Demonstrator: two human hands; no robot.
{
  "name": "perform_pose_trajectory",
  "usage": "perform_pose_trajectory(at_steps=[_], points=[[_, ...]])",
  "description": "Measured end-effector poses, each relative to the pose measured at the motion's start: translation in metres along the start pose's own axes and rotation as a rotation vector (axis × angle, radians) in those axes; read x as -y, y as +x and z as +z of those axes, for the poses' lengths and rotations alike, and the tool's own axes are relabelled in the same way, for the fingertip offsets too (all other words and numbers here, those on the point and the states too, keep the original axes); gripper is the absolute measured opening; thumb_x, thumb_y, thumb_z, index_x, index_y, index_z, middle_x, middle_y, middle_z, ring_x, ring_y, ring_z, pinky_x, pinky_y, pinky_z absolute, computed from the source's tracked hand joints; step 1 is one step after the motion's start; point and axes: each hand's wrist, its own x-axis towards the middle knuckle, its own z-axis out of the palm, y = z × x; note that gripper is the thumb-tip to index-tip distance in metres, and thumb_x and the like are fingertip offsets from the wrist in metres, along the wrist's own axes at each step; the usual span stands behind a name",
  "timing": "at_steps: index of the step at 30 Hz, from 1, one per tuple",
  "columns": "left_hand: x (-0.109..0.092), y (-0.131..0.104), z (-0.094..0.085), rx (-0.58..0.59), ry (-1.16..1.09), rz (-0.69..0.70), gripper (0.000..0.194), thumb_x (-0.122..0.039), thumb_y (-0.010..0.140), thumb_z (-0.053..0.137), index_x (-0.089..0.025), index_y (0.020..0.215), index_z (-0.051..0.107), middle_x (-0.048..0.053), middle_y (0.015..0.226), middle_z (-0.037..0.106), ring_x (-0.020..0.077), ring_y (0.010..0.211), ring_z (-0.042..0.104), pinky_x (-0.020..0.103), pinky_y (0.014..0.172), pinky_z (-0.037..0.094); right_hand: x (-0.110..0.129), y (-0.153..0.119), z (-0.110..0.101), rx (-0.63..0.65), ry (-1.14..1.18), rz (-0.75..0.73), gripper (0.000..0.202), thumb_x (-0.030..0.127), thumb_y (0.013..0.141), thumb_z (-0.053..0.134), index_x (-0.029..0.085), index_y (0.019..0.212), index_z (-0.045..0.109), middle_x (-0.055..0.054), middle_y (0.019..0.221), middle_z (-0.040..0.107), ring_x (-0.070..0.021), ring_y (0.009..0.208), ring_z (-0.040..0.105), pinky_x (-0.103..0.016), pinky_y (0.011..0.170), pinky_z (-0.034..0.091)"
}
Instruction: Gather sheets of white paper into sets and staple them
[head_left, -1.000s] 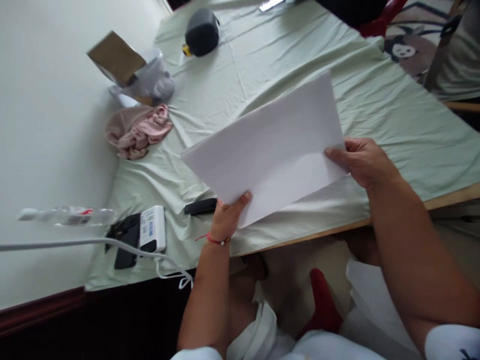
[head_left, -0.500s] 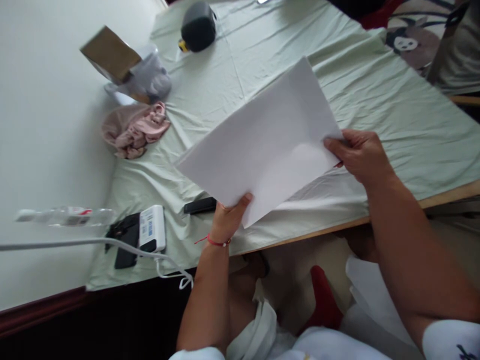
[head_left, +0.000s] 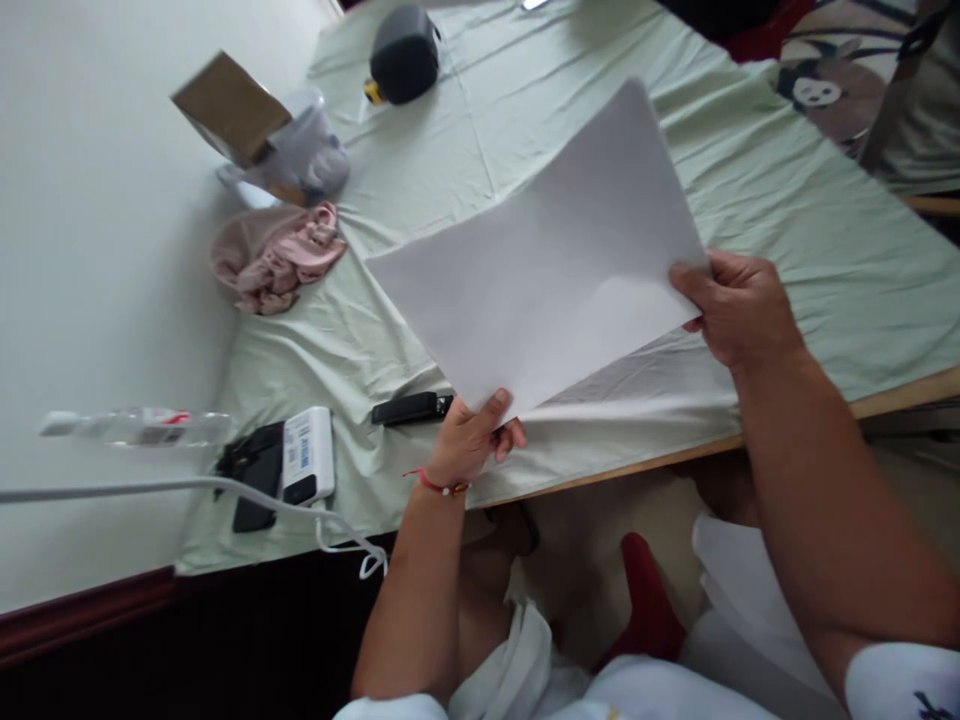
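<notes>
White paper (head_left: 547,250), at centre above the pale green tablecloth (head_left: 810,250), is gripped by the left hand (head_left: 472,438) at its seven o'clock and by the right hand (head_left: 742,308) near three; from my remote feed I judge the lifting done, the visible face blank and unfolded, and release not yet made.

Left hand (head_left: 471,436) pinching, right hand (head_left: 744,306) pinching, forearms (head_left: 814,475) apart

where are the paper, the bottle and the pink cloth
Paper (head_left: 551,260), head view: middle of its upward face.
Bottle (head_left: 159,428), head view: its label.
Pink cloth (head_left: 282,262), head view: its crumpled folds.
</notes>
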Motion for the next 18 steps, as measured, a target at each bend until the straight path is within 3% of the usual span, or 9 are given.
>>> perform_pose_trajectory(at_steps=[7, 11, 13, 18], points=[[0.001, -0.003, -0.004, 0.006, 0.080, 0.041, 0.059, -0.068, 0.078, 0.085, -0.020, 0.062, 0.056, -0.006, 0.038, 0.040, 0.0038, 0.032, 0.031, 0.017, 0.032, 0.020, 0.001, 0.004, -0.003, 0.020, 0.067, 0.215, 0.032, 0.041, 0.071, 0.094, 0.020, 0.077, 0.071, 0.002, 0.068, 0.060, -0.0040, 0.048, 0.041, -0.016, 0.034, 0.028], [0.002, -0.004, -0.016, -0.002, 0.076, 0.072, 0.053, -0.062, 0.080, 0.087, -0.020, 0.070, 0.057, -0.009, 0.045, 0.040, 0.0032, 0.035, 0.031, 0.017, 0.035, 0.019, 0.004, 0.000, -0.011, 0.155, 0.117, 0.365, 0.034, 0.030, 0.065, 0.098, 0.017, 0.090, 0.079, -0.005, 0.088, 0.077, -0.0122, 0.069, 0.067, -0.019, 0.056, 0.056], [0.002, -0.006, -0.023, 0.012, 0.082, 0.075, 0.050, -0.059, 0.081, 0.087, -0.020, 0.071, 0.057, -0.008, 0.049, 0.041, 0.0031, 0.036, 0.032, 0.018, 0.035, 0.020, 0.002, -0.003, -0.013, 0.236, 0.122, 0.430, 0.033, 0.026, 0.064, 0.098, 0.015, 0.090, 0.080, -0.009, 0.097, 0.080, -0.0168, 0.079, 0.073, -0.023, 0.068, 0.062], [0.001, -0.009, -0.028, 0.021, 0.098, 0.047, 0.053, -0.061, 0.080, 0.087, -0.020, 0.070, 0.056, -0.008, 0.050, 0.042, 0.0033, 0.036, 0.033, 0.019, 0.035, 0.019, -0.004, -0.007, -0.009, 0.276, 0.036, 0.516, 0.026, 0.021, 0.067, 0.094, 0.015, 0.087, 0.081, -0.012, 0.103, 0.080, -0.0193, 0.079, 0.074, -0.024, 0.059, 0.065]])
